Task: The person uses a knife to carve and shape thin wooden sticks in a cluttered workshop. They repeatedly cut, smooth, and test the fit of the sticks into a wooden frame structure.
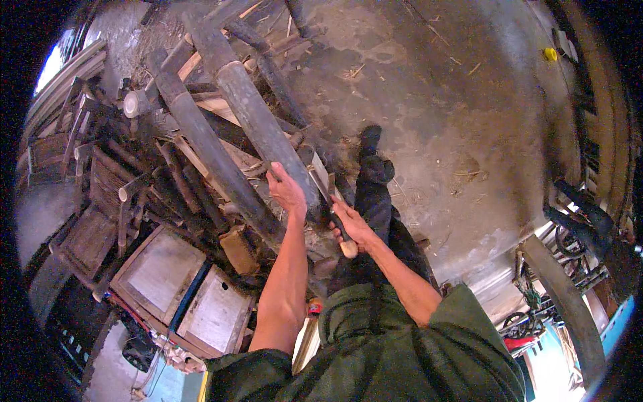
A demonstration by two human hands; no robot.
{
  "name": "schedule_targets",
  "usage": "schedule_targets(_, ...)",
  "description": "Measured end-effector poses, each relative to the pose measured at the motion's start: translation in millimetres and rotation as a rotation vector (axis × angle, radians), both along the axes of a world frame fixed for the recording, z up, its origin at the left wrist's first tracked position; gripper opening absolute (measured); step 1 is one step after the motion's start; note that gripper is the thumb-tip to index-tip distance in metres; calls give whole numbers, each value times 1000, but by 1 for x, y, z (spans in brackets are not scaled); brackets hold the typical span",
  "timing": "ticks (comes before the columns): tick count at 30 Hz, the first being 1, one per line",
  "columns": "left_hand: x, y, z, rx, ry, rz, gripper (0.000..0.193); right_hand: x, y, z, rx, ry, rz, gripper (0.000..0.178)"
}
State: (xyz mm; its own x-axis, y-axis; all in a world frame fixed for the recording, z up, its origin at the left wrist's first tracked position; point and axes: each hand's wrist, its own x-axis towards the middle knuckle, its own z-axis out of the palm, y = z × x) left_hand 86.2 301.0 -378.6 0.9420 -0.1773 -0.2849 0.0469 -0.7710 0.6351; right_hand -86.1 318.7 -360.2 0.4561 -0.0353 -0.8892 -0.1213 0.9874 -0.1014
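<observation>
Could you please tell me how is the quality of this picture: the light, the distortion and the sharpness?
Head view: the bright opening at the left edge is washed out to white; the floor shows a pale sheen toward the lower right; edges near the rim look bowed, and the corners are black; the tool in the right grip is recognisable, though fine detail looks soft.

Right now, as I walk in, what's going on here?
A person in a dark green shirt is handling a long, thick grey pole with a ringed joint. The left hand is on the pole near its closer end. The right hand grips a slim tool with a pale, rounded handle end, its long part lying alongside the pole. A second long grey pole lies to the left.
</observation>
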Motion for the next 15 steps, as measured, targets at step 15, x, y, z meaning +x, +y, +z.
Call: schedule_targets(15, 0, 4, 1, 13, -31, -45, 63, 6, -21, 50, 33, -169, -54, 50)
